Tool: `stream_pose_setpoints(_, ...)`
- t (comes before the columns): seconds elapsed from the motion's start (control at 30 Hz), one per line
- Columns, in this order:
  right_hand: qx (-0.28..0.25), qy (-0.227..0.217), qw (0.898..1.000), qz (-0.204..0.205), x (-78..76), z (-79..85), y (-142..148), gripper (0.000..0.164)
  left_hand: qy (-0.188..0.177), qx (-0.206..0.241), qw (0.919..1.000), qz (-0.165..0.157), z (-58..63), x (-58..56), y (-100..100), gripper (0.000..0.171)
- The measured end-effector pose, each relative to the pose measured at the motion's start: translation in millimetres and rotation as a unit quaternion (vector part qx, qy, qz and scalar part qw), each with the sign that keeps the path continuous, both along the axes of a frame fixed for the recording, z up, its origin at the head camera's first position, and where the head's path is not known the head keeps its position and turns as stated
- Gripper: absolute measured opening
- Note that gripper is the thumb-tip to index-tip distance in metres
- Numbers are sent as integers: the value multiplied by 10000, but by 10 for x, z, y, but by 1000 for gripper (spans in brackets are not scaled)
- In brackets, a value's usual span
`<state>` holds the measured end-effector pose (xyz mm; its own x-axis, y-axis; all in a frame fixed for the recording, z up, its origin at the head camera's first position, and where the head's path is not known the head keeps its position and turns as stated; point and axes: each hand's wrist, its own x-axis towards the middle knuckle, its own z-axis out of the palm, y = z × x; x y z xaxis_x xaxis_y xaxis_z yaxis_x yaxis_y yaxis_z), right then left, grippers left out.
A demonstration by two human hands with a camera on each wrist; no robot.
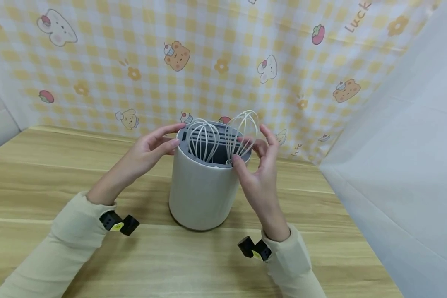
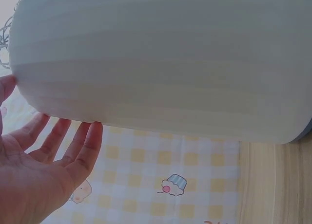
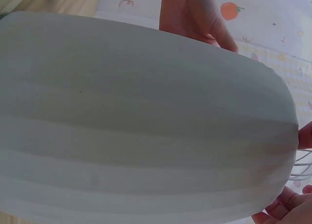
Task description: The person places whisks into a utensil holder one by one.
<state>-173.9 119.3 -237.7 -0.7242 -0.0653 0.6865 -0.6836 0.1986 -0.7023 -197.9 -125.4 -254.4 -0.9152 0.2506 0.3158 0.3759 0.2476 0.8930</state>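
A white round utensil holder (image 1: 205,194) with a grey slotted top stands upright on the table. One wire whisk (image 1: 204,142) stands in its large front opening, handle hidden inside. A second whisk (image 1: 242,132) rises higher at the right of that opening and leans right. My right hand (image 1: 260,165) holds this second whisk, thumb near the base of its wires and a finger behind them. At the holder's left rim, my left hand (image 1: 149,151) rests with thumb in front and fingers behind. Its straight fingertips (image 2: 95,131) touch the holder's side in the left wrist view.
The holder stands on a wood-grain table (image 1: 134,260). Behind it hangs a yellow checked cloth (image 1: 208,91) with cartoon prints, and a plain white sheet (image 1: 395,165) slopes along the right. Small black cameras (image 1: 119,223) are strapped at both sleeves.
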Motion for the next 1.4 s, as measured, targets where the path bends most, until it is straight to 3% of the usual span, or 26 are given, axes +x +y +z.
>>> stream_pose_setpoints(0.17, 298, 124, 9992, -249, -30, 20, 11, 73, -32, -11, 10000, 24, -4, -7, -1, 45)
stream_pose_setpoints(0.4, 1010, 868, 9901, -451, -91, 42, 39, 62, -68, -47, 9999, 76, 17, 17, 3, 46)
stream_pose_setpoints(0.57, 1234, 891, 9873, -448, -90, 36, 56, 50, -68, -80, 9999, 102, 16, 23, -1, 45)
stream_pose_setpoints(0.9, 1749, 937, 9796, -312, -58, 77, 170, 59, -82, -109, 9999, 58, 27, 29, 1, 46)
stream_pose_setpoints(1.03, 1554, 653, 9855, -182, -43, 120, 279, 66, -139, -142, 9998, -1, 35, 42, -9, 47)
stream_pose_setpoints(1.2, 1168, -52, 9930, -162, -65, 193, 483, 64, -115, -250, 9995, -149, 67, 58, -22, 48)
stream_pose_setpoints(1.3, 1236, -474, 9911, -124, -86, 219, 608, 63, -87, -334, 9991, -243, 81, 67, -31, 48)
stream_pose_setpoints(1.4, 1668, -844, 9823, -83, -82, 238, 703, 65, -79, -414, 9985, -344, 96, 83, -42, 50)
